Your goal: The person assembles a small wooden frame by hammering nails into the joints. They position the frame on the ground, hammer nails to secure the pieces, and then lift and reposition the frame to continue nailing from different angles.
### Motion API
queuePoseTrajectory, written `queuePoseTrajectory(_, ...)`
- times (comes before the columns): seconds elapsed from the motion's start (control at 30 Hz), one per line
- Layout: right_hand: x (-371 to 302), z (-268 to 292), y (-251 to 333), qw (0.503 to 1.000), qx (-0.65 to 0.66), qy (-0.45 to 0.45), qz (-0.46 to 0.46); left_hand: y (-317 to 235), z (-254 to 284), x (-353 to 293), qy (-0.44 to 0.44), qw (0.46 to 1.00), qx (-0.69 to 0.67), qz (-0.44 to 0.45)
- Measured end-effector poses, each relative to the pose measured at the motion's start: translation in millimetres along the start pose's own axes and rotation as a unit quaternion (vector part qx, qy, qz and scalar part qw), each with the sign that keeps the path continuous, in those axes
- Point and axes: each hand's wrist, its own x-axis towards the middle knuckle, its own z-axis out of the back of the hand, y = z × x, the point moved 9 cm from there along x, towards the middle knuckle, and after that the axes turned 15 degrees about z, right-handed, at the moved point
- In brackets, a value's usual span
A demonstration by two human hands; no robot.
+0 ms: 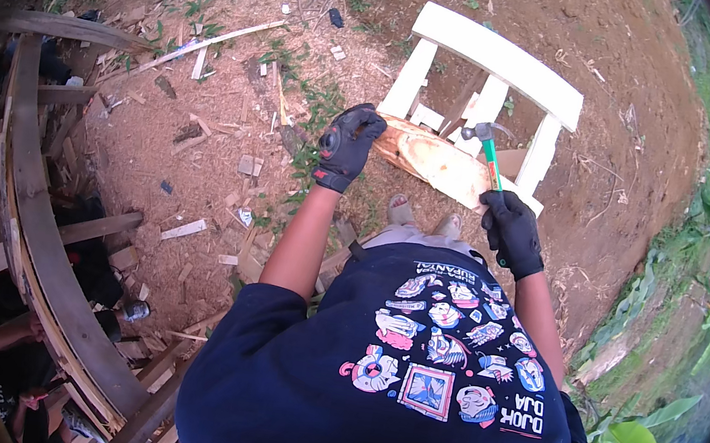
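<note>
Head view: a pale wooden frame [488, 103] is seen beyond the person's shoes [402, 211], with its near rail [439, 163] set crosswise just ahead of the hands. The rail's long axis is run from the left hand [349, 147] toward the right hand [515, 232], slanted so that its right end is brought closer to the body. The far rail [502, 60] is placed well beyond both hands and is joined to the near one by slats.

The left hand is partly curled, its fingertips touching the near rail's left end; whether the wood is gripped or only steadied cannot be told. The right hand is closed around the handle of a hammer [492, 166], near the rail's right end. The hammer is pointed away from the body, laid across the rail's line in this view, with its head seen past the rail's far edge; whether wood is touched by it cannot be told. The rail's left end is reached more nearly by the left hand, its right end by the right.
</note>
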Motion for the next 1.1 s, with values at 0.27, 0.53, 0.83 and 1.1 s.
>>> queuePoseTrajectory(0.27,-3,-2,9,1.000,-0.030,-0.002,-0.002,-5,4,-1,-0.011,1.000,0.013,-0.020)
queuePoseTrajectory(0.53,-4,-3,7,1.000,-0.019,-0.014,-0.002,-12,2,0,0.019,1.000,-0.013,0.009)
queuePoseTrajectory(0.83,-15,-16,44,0.988,-0.144,-0.018,0.056,-7,-12,-2,0.022,0.999,-0.025,0.024)
queuePoseTrajectory(1.1,-6,-58,119,0.901,-0.328,0.054,0.280,7,-12,3,0.038,0.998,-0.020,0.038)
